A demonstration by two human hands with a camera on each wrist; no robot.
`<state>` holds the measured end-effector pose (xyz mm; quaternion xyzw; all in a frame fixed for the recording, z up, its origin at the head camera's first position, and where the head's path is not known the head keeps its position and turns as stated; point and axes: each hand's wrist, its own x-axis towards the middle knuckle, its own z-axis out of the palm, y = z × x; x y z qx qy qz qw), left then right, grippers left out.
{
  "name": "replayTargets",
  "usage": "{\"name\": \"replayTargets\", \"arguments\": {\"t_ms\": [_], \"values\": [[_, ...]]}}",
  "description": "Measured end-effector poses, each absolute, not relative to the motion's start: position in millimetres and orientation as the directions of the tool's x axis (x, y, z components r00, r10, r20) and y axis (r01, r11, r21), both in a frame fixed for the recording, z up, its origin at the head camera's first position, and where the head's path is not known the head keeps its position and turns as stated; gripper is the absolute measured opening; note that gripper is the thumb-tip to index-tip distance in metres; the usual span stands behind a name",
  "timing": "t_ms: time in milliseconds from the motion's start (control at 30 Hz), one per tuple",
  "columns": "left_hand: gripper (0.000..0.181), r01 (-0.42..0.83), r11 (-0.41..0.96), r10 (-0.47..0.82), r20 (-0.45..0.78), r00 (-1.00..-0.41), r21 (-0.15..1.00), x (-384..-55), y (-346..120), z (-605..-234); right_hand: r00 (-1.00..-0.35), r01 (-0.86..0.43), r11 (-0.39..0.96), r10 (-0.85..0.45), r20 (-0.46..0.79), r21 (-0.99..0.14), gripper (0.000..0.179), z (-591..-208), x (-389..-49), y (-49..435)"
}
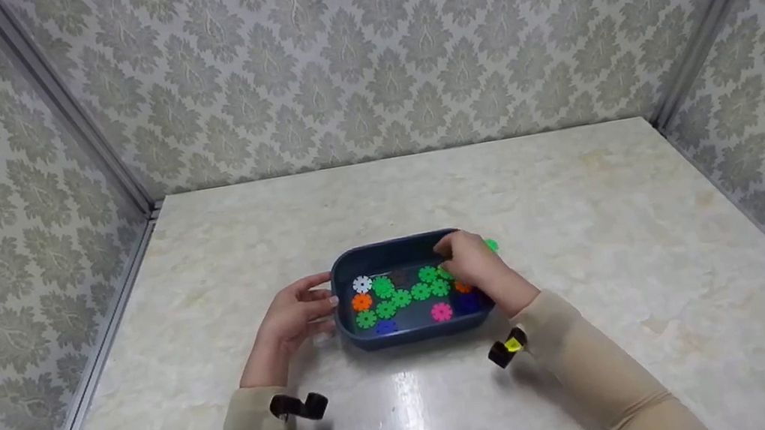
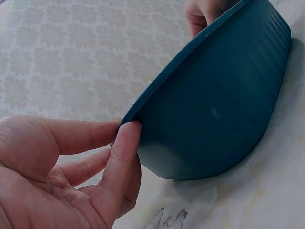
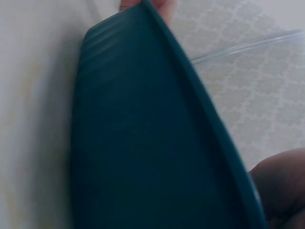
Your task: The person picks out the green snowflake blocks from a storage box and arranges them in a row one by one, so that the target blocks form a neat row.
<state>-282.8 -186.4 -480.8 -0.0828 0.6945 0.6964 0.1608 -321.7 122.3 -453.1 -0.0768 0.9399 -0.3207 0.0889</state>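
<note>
A dark blue-green plastic basin (image 1: 415, 334) stands on the table with several flat, notched snowflake discs inside, among them green discs (image 1: 401, 298), a pink disc (image 1: 441, 312), a white disc (image 1: 362, 284) and an orange disc (image 1: 362, 301). At its left end, my left hand (image 1: 295, 315) holds the rim between thumb and fingers; the left wrist view shows a finger (image 2: 125, 148) against the outer wall. Over the right end reaches my right hand (image 1: 478, 261), its fingers bent down near green discs. Whether it pinches one is hidden. The right wrist view shows mostly the basin's outer wall (image 3: 138, 124).
A green disc (image 1: 492, 245) shows just beyond my right hand, past the basin's right side. The pale marbled table (image 1: 580, 216) runs back to a patterned wall (image 1: 389, 55), with side walls left and right.
</note>
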Motion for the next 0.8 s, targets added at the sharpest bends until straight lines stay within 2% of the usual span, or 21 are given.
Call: {"name": "replayTargets", "arguments": {"t_ms": [300,433,633,800], "values": [[0.061,-0.342,0.021,0.102,-0.342,-0.934,0.940,-282,-186,-483,-0.957,-0.206,0.903,-0.265,-0.114,-0.376,0.036,-463,-328,114],[0.060,-0.330,0.016,0.109,-0.329,-0.938,0.944,-282,-186,-483,-0.951,-0.260,0.913,-0.298,-0.077,-0.315,0.032,-467,-328,113],[0.060,-0.334,0.010,0.113,-0.333,-0.936,0.943,-283,-186,-482,-0.934,-0.338,0.889,-0.356,-0.003,-0.311,0.029,-468,-326,117],[0.059,-0.340,0.006,0.105,-0.339,-0.935,0.940,-283,-186,-482,-0.937,-0.309,0.867,-0.348,-0.031,-0.391,0.031,-460,-323,122]]}}
